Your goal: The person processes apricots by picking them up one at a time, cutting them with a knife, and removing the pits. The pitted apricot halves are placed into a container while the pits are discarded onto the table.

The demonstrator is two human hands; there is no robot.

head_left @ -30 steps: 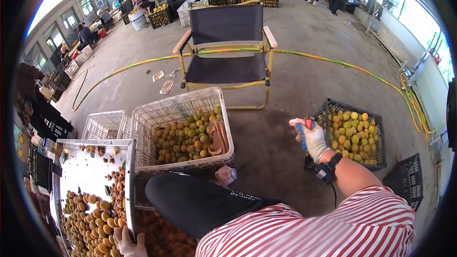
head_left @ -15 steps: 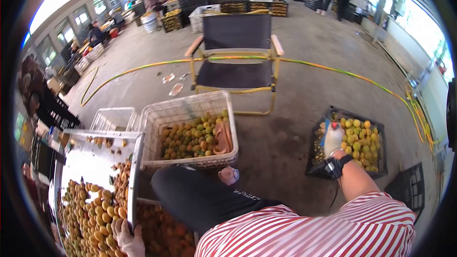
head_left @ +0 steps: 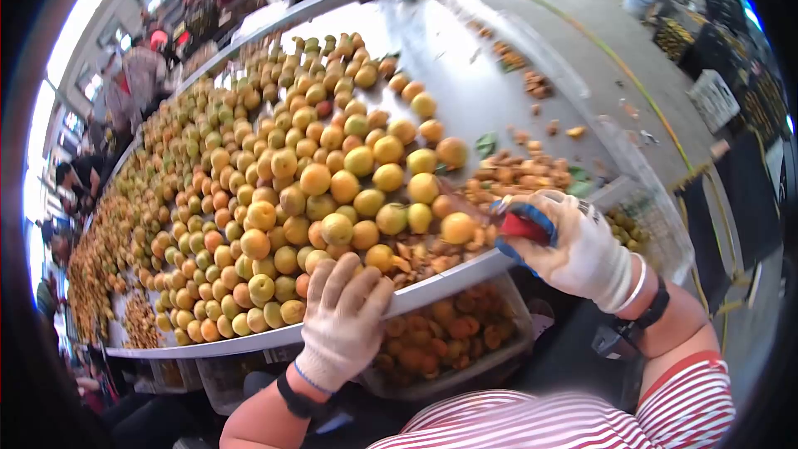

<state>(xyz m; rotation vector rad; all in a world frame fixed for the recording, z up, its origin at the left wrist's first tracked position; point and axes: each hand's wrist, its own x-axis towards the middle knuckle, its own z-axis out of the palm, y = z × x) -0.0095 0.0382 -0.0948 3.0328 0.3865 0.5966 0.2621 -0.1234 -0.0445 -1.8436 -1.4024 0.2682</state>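
Note:
My left hand (head_left: 345, 316), in a whitish glove, rests over the near rim of a metal sorting table (head_left: 465, 41), its fingers stretched out against the fruit. Nothing shows in its grasp. Yellow-orange, apricot-like fruits (head_left: 337, 229) are heaped across the table. My right hand (head_left: 586, 254), also gloved, is closed around a small red-and-blue tool (head_left: 528, 224) at the table's right corner. The tool's working end is hard to make out. Brown-orange cut pieces (head_left: 524, 176) lie just beyond that hand.
Below the rim stands a bin of orange fruit pieces (head_left: 449, 333). To the right are a pale plastic crate (head_left: 665, 237) and a dark folding chair (head_left: 748, 183). A yellow-green hose (head_left: 607, 46) runs over the floor. Several people sit beyond the table's left side.
My view has turned left onto the table. My right hand, with the red-and-blue tool, has come from the black fruit crate to the table's corner. My left hand stays at the rim.

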